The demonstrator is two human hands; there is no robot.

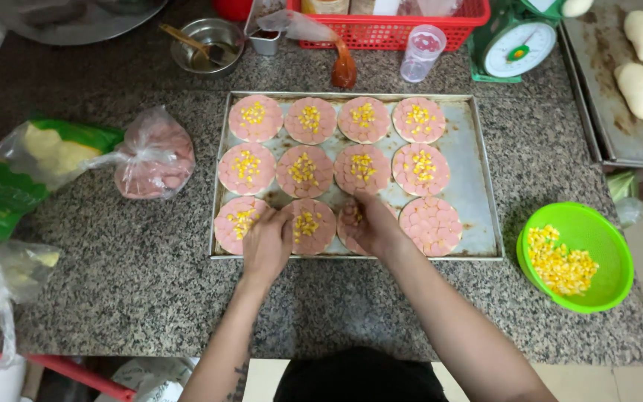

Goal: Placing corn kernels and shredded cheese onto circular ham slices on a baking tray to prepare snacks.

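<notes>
A metal baking tray (478, 186) on the granite counter holds several round dough discs covered with pink sausage slices, most topped with yellow corn (304, 169). My left hand (266, 242) rests on the front row between the first disc (234, 220) and the second disc (310, 225), fingers bent near the corn. My right hand (368, 223) lies over the third front disc, fingers pinched on a little corn. The front right disc (431, 224) has no corn on it.
A green colander of corn kernels (576, 257) stands right of the tray. A clear bag of sausage slices (154, 156) and green bags lie at left. Behind are a metal bowl (208, 45), red basket (388, 26), plastic cup (421, 52), green scale (515, 45) and a dough tray (634, 82).
</notes>
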